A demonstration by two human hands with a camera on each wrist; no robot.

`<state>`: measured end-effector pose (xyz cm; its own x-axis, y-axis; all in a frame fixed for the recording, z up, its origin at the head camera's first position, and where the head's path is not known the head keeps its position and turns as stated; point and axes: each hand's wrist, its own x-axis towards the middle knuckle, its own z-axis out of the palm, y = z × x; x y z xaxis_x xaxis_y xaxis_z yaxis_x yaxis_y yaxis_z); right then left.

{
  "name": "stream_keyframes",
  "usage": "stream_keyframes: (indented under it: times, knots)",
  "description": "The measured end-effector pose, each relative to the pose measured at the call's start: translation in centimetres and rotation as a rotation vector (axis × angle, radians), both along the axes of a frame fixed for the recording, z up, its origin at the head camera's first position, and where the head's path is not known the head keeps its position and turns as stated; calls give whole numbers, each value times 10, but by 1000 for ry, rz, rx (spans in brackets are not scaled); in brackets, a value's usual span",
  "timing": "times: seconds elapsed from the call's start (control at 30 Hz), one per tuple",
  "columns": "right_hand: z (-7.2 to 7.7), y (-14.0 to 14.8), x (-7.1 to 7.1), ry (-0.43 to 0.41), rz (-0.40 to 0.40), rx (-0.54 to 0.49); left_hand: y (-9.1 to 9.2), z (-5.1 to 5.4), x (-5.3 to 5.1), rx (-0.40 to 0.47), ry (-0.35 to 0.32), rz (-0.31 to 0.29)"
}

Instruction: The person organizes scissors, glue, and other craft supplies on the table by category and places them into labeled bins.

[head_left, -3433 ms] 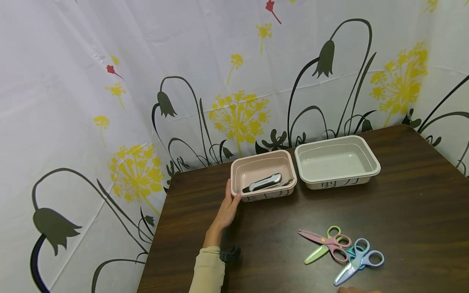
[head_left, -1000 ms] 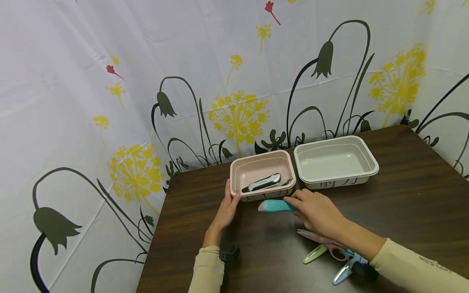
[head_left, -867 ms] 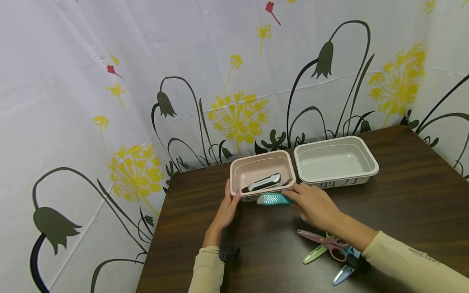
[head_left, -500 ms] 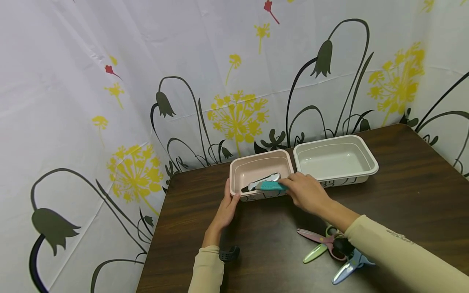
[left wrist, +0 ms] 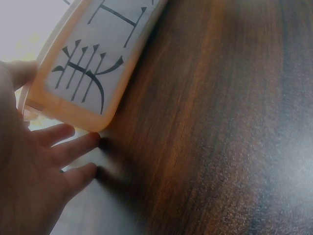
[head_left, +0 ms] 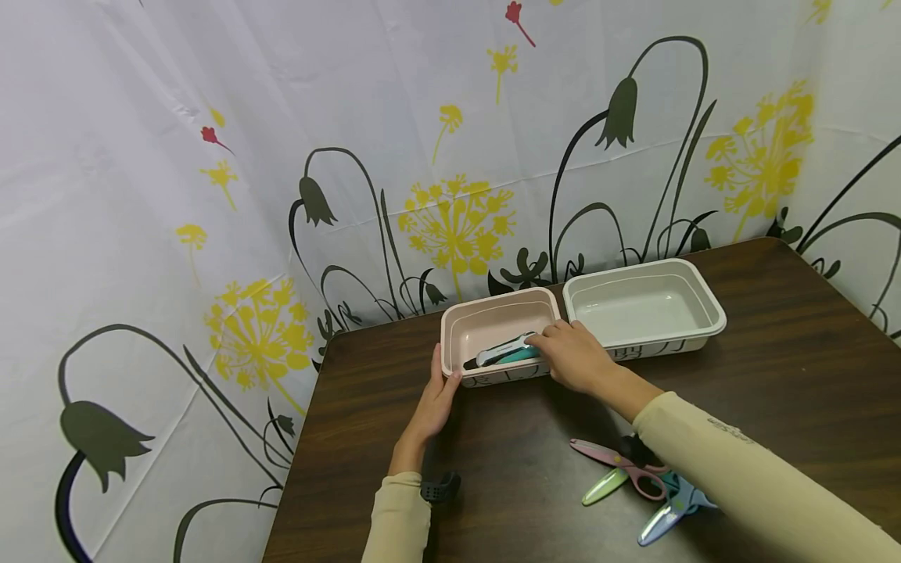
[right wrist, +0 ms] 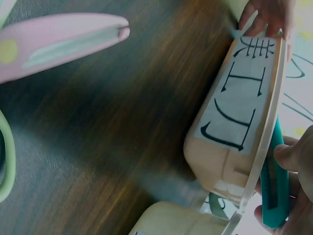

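The pink bin (head_left: 501, 314) stands at the back of the table, with a silver-and-black cutter (head_left: 501, 350) inside. My left hand (head_left: 436, 397) touches its front left corner, fingers along the side and thumb at the front rim; the left wrist view has the same hand (left wrist: 44, 161) with spread, fairly straight fingers. My right hand (head_left: 573, 356) is over the bin's right end. It pinches a teal cutter (head_left: 519, 356), which lies low beside the silver one. The teal cutter (right wrist: 276, 188) shows between thumb and fingers of this hand (right wrist: 299, 171) in the right wrist view.
A larger off-white bin (head_left: 642, 307) stands just right of the pink one. Nearer the front lie pink scissors (head_left: 601, 453), green scissors (head_left: 605, 486) and blue scissors (head_left: 665, 520), partly under my right forearm. A patterned curtain (head_left: 394, 86) hangs behind the table.
My right hand has carried the teal cutter up from in front of the pink bin, over its front rim and down inside. My left hand has stayed at the bin's corner.
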<state>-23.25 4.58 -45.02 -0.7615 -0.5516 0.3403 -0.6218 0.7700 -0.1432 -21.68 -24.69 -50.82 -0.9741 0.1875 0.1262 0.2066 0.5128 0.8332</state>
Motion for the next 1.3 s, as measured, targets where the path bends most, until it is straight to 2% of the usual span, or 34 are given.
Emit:
stream_keyframes:
  times: [0.1, 0.33, 0.5, 0.77, 1.1, 1.13, 1.27, 1.3]
  knots:
    - [0, 0, -4, -15, 18, 15, -1, -3, -1, 13, -2, 3]
    - [-5, -2, -12, -87, 73, -23, -3, -4, -2, 10, 8, -3]
    - [-6, -4, -17, -138, 92, -76, -2, -4, -2, 39, 4, -13]
    - [-6, -6, -18, -249, 151, -186, -2, -4, -1, 9, -4, 2]
    - [-6, -4, -19, -275, 157, -218, -1, -1, 0, 4, 13, -8]
    - [-7, -4, -19, -270, 160, -225, 0, 1, 0, 9, 4, -13]
    - [-9, -4, -19, -248, 163, -240, 5, 21, 9, 16, -17, -39]
    - [-10, -4, -19, -244, 164, -242, 5, 21, 8, 18, -22, -38]
